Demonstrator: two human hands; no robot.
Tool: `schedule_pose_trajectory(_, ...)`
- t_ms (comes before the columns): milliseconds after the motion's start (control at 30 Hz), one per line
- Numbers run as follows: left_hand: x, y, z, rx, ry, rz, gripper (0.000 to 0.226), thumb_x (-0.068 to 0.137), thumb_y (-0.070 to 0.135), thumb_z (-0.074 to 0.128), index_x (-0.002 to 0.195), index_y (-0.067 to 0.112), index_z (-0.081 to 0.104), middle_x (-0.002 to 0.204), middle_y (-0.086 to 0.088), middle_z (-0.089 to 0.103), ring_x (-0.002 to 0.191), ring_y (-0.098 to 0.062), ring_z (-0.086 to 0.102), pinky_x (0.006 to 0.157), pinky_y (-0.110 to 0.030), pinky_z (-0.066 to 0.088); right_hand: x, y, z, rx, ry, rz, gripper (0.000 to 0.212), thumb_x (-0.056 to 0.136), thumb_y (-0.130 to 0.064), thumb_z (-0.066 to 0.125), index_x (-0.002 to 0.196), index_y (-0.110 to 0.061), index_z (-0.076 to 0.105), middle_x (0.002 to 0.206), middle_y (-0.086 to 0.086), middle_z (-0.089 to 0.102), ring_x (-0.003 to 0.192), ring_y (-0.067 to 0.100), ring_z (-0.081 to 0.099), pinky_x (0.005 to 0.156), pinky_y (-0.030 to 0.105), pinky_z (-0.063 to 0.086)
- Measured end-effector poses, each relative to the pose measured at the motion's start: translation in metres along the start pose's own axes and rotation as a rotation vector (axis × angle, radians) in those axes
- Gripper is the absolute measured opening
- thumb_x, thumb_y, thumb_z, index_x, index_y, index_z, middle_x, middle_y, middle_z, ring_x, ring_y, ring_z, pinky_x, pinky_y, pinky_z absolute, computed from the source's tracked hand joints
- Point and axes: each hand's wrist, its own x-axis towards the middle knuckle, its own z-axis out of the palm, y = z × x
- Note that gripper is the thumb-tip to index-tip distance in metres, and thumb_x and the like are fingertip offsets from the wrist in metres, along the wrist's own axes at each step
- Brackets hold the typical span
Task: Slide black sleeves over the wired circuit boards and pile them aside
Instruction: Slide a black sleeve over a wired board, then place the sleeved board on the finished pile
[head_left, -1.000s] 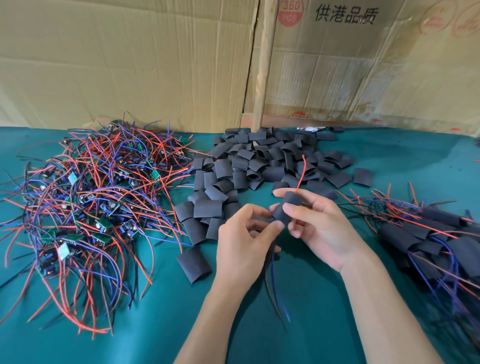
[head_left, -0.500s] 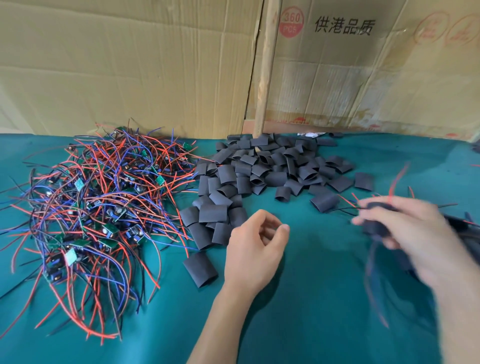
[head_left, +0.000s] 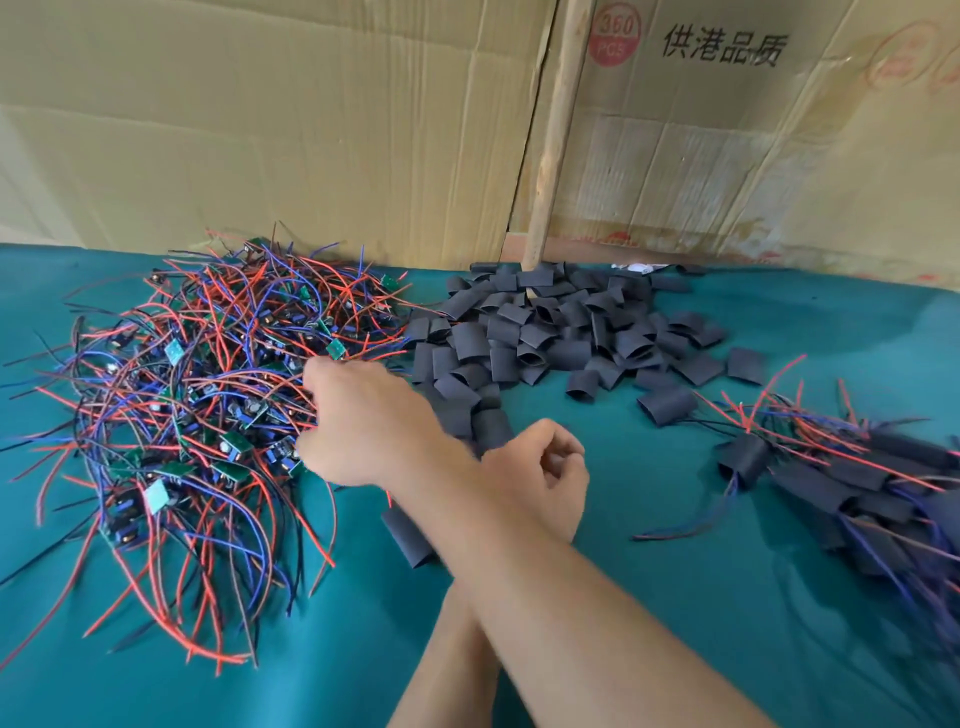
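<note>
Right hand (head_left: 363, 421) is across in the tangle of wired boards (head_left: 197, 415), grip unclear; left hand (head_left: 545, 478) loosely curled, holding nothing.

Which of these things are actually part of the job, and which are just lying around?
Part of the job: wired circuit boards; black sleeves; sleeved pile; right hand reaching into the boards; left hand, idle.

Just lying about: cardboard boxes; wooden stick; white scrap behind the sleeves.
</note>
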Motion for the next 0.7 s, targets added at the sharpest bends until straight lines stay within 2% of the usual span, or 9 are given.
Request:
schedule_pose_trajectory(100, 0.0, -0.001, 0.0, -0.008, 0.012, 0.012, 0.009, 0.088, 0.015, 0.059, 0.083, 0.017, 0.066, 0.073, -0.006, 0.07, 0.071, -0.03, 0.068, 0.074, -0.044, 0.059, 0.024, -0.011, 0.025, -0.061, 0.044, 0.072, 0.056, 0.091, -0.023, 0.071, 0.137, -0.007, 0.042, 0.129, 0.022, 0.049, 0.117, 0.042, 0.05, 0.078, 0.044, 0.04)
schedule_pose_trajectory(167, -0.001, 0.001, -0.002, -0.015, 0.014, 0.006, 0.01, 0.09, 0.009, 0.059, 0.085, 0.014, 0.067, 0.075, -0.011, 0.069, 0.074, -0.034, 0.068, 0.075, -0.045, 0.058, 0.029, -0.013, 0.031, -0.05, 0.121, 0.065, 0.041, 0.091, -0.022, 0.072, 0.122, -0.008, 0.051, 0.108, 0.015, 0.055, 0.104, 0.04, 0.056, 0.07, 0.041, 0.041)
schedule_pose_trajectory(233, 0.0, 0.003, -0.002, -0.021, 0.006, 0.011, 0.011, 0.091, 0.006, 0.059, 0.086, 0.013, 0.067, 0.075, -0.011, 0.069, 0.074, -0.034, 0.068, 0.076, -0.045, 0.057, 0.029, -0.008, 0.032, -0.018, 0.204, 0.062, 0.022, 0.091, -0.019, 0.071, 0.09, -0.012, 0.05, 0.082, 0.006, 0.047, 0.083, 0.037, 0.055, 0.063, 0.039, 0.038)
schedule_pose_trajectory(300, 0.0, 0.003, -0.003, -0.002, 0.009, 0.028, 0.012, 0.091, 0.007, 0.06, 0.085, 0.014, 0.067, 0.074, -0.009, 0.07, 0.072, -0.032, 0.068, 0.075, -0.044, 0.057, 0.027, -0.002, 0.028, 0.014, 0.254, 0.089, 0.034, 0.092, -0.019, 0.071, 0.073, -0.015, 0.043, 0.075, 0.005, 0.041, 0.074, 0.035, 0.05, 0.06, 0.037, 0.036)
schedule_pose_trajectory(433, 0.001, 0.0, -0.002, -0.002, 0.013, 0.02, 0.012, 0.09, 0.011, 0.06, 0.083, 0.018, 0.067, 0.072, -0.002, 0.07, 0.067, -0.024, 0.068, 0.072, -0.039, 0.057, 0.018, 0.0, 0.013, 0.093, 0.339, 0.091, 0.027, 0.094, -0.032, 0.072, 0.077, -0.013, 0.061, 0.074, 0.008, 0.054, 0.073, 0.034, 0.055, 0.061, 0.034, 0.039)
schedule_pose_trajectory(533, 0.002, -0.005, 0.001, -0.03, 0.015, 0.03, 0.01, 0.085, 0.024, 0.057, 0.081, 0.023, 0.066, 0.071, 0.0, 0.07, 0.061, -0.02, 0.066, 0.068, -0.037, 0.057, 0.008, 0.001, -0.005, 0.141, 0.383, 0.066, 0.042, 0.094, -0.037, 0.071, 0.066, -0.007, 0.062, 0.061, 0.007, 0.055, 0.063, 0.031, 0.056, 0.054, 0.029, 0.038)
schedule_pose_trajectory(600, 0.003, -0.009, 0.004, -0.087, 0.008, 0.016, 0.01, 0.087, 0.02, 0.057, 0.082, 0.022, 0.065, 0.072, -0.005, 0.069, 0.061, -0.026, 0.064, 0.066, -0.041, 0.057, -0.002, 0.003, -0.02, 0.163, 0.412, 0.039, 0.048, 0.091, -0.035, 0.072, 0.056, -0.007, 0.056, 0.05, 0.004, 0.048, 0.055, 0.026, 0.053, 0.049, 0.029, 0.036)
schedule_pose_trajectory(667, 0.006, -0.014, 0.005, -0.12, -0.025, 0.005, 0.01, 0.091, 0.015, 0.059, 0.085, 0.02, 0.064, 0.077, -0.008, 0.069, 0.066, -0.03, 0.065, 0.069, -0.047, 0.057, -0.012, 0.007, -0.037, 0.219, 0.441, 0.007, 0.046, 0.09, -0.036, 0.071, 0.054, -0.01, 0.06, 0.05, 0.008, 0.055, 0.057, 0.027, 0.056, 0.053, 0.031, 0.046)
schedule_pose_trajectory(700, 0.008, -0.016, 0.004, -0.121, -0.056, -0.005, 0.006, 0.091, 0.017, 0.06, 0.087, 0.019, 0.064, 0.081, -0.009, 0.069, 0.068, -0.031, 0.064, 0.071, -0.051, 0.056, -0.017, 0.011, -0.044, 0.274, 0.459, -0.006, 0.037, 0.09, -0.035, 0.071, 0.063, -0.009, 0.071, 0.056, 0.01, 0.064, 0.062, 0.029, 0.063, 0.06, 0.034, 0.053)
